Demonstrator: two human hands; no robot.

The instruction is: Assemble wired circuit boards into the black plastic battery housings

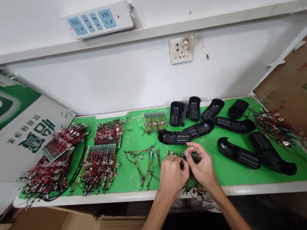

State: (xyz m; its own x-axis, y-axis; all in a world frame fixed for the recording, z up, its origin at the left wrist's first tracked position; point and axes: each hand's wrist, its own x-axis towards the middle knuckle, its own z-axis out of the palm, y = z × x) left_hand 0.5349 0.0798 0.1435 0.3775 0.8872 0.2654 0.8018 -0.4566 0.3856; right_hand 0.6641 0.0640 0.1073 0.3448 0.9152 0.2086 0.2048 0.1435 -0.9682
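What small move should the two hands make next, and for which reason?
The left hand should perhaps pinch the end of the wired circuit board and bend it gently, while the right hand steadies it: both hands are close together there, and loose wired pieces lie nearby on the green mat.

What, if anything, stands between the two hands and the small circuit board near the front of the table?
Nothing visible stands between them. The right hand appears to hold the circuit board, with the left hand close beside it. The hands hide part of the board, so exact contact is unclear.
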